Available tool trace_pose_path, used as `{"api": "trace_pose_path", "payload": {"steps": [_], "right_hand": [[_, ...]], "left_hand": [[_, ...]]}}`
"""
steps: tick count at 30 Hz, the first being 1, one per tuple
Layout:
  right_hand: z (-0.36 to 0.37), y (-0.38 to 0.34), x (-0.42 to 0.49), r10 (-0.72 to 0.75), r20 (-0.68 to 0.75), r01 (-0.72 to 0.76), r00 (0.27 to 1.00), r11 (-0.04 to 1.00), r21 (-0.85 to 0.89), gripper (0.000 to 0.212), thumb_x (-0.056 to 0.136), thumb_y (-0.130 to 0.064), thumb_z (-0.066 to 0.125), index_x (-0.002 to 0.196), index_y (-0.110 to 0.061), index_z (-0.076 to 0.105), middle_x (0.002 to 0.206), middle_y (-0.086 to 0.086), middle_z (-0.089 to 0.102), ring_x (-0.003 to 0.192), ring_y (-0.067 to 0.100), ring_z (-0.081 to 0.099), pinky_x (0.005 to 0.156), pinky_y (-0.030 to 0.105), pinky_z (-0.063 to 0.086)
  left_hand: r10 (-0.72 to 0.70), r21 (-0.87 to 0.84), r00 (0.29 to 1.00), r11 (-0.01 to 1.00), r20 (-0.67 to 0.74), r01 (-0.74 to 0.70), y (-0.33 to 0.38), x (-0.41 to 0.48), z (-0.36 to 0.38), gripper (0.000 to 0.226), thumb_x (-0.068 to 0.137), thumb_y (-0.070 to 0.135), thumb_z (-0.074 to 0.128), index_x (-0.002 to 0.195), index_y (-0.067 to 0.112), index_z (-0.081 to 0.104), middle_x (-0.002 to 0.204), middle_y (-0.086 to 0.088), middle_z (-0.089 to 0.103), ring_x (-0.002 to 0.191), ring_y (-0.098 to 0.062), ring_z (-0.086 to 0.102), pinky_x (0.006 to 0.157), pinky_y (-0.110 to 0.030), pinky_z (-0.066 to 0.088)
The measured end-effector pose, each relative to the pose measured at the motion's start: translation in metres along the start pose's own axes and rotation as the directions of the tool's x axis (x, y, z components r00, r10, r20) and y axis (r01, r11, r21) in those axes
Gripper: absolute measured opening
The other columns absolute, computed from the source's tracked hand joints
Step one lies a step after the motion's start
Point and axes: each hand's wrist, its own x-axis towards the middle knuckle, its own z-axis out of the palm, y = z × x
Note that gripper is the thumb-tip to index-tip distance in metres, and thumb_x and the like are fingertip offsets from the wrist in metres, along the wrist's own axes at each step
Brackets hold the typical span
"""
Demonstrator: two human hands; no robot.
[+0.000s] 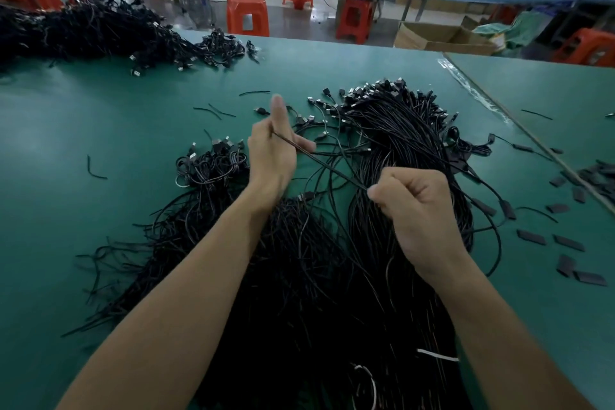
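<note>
A thin black cable [327,167] runs taut between my two hands above the green table [100,130]. My left hand [274,153] holds its far end, with one finger pointing up and the cable passing under the thumb. My right hand [414,200] is a fist that pinches the near end. Under both hands lies a big heap of loose black USB cables [392,130]. A small pile of coiled, tied cables [213,163] sits just left of my left hand.
A large mound of bundled cables [100,30] covers the far left of the table. Short black ties [214,111] and flat black sleeves [565,243] are scattered about. Red stools [248,15] and cardboard boxes [442,38] stand beyond the far edge.
</note>
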Motion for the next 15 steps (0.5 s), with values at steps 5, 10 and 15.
{"api": "trace_pose_path", "payload": {"steps": [5,10,15], "right_hand": [[-0.02,0.026,0.001,0.384,0.079,-0.27,0.92,0.766,-0.583,0.026,0.093,-0.026,0.061,0.072,-0.01,0.059,0.059,-0.011,0.051,0.047,0.002,0.042,0.048,0.015,0.039],[-0.007,0.006,-0.001,0.34,0.264,-0.133,0.903,0.803,-0.581,0.057,0.077,-0.052,0.068,0.129,-0.037,0.048,0.092,-0.02,0.064,0.088,-0.002,0.061,0.073,0.008,0.044],[0.008,0.002,-0.001,0.283,0.128,-0.217,0.951,0.9,-0.378,0.025,0.093,-0.048,0.059,0.084,-0.025,0.063,0.048,-0.012,0.055,0.041,0.002,0.05,0.039,0.019,0.036]], "left_hand": [[0.375,0.002,0.927,0.927,0.018,-0.375,0.022,-0.011,0.003,0.064,0.106,0.037,0.037,0.051,0.003,0.036,0.042,0.012,0.03,0.034,-0.021,0.036,0.037,-0.033,0.042],[0.455,0.388,0.773,0.68,0.442,-0.622,0.017,-0.022,0.013,0.022,0.103,0.017,0.038,0.081,0.014,0.035,0.06,0.007,0.042,0.045,-0.009,0.036,0.045,-0.023,0.036],[0.265,0.535,0.719,0.517,0.642,-0.668,-0.003,-0.023,0.009,0.029,0.095,-0.001,0.042,0.081,0.02,0.026,0.098,-0.006,0.05,0.074,-0.019,0.048,0.066,-0.033,0.046]]}}
